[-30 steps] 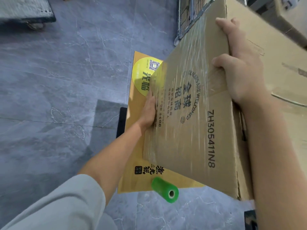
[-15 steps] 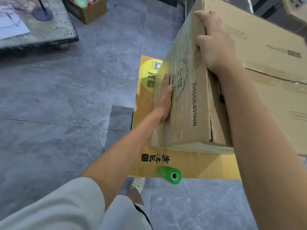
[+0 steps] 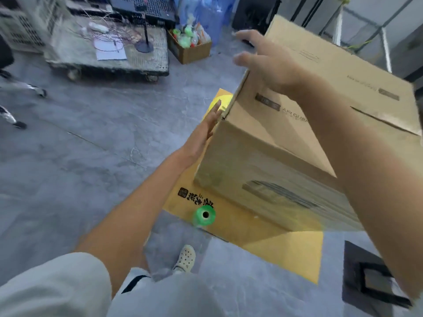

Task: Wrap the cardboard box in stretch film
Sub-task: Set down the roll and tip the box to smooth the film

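Note:
A large cardboard box (image 3: 274, 152) rests on a yellow cardboard sheet (image 3: 286, 245) on the floor, with clear stretch film over its near lower side. My left hand (image 3: 207, 131) lies flat with straight fingers against the box's left face. My right hand (image 3: 263, 62) hovers over the box's top far corner, fingers spread, holding nothing. A green stretch film roll (image 3: 204, 216) lies on the sheet's near edge, its core facing me, a film strand running to the box.
A low wheeled cart (image 3: 107, 58) with papers and a stand sits at the back left. A small carton of bottles (image 3: 190, 46) stands beside it. A dark floor panel (image 3: 375, 280) lies at the lower right. My shoe (image 3: 186, 257) is near the sheet.
The box has tipped down from its tilted pose and now sits flat on the sheet. My right hand has let go of its top edge and opened. The view has risen.

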